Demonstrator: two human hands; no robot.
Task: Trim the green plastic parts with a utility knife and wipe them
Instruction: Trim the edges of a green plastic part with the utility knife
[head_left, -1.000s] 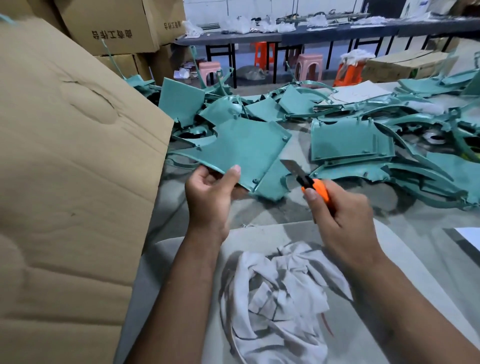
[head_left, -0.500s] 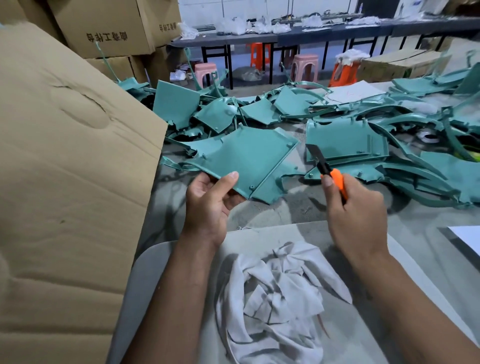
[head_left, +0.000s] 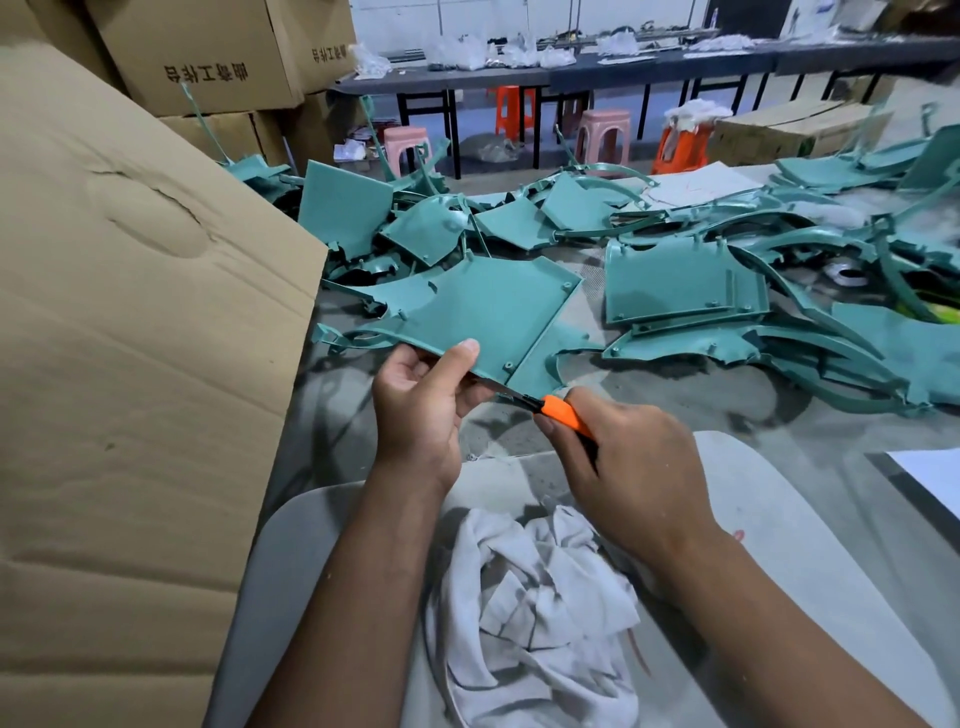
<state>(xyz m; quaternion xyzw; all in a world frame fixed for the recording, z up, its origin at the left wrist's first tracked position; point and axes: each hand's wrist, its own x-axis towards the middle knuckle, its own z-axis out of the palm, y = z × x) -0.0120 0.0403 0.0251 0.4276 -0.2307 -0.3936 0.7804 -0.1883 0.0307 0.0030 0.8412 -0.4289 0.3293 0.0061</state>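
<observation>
Both hands work close together above the near edge of the grey table. Left hand pinches the near edge of a green plastic panel, thumb lying on top of the panel and the other fingers curled beneath it, so the panel is held up off the table and tilted, its far side reaching toward the pile. Right hand is wrapped around the orange utility knife, forefinger along the handle; the blade points left and up and meets the panel's lower near edge just beside the left thumb.

From largest to smallest around them: a big cardboard box fills the left side of the view, its flap standing next to the left forearm. Behind it are stacked cartons with printed characters. Across the middle and right of the table sprawls a heap of green plastic parts, flat panels mixed with curved strips, some overlapping. A pale grey curved board lies under the forearms, and on it sits a crumpled white rag between the two wrists. In the background stand a long dark bench and pink and orange stools. A white sheet shows at the right edge.
</observation>
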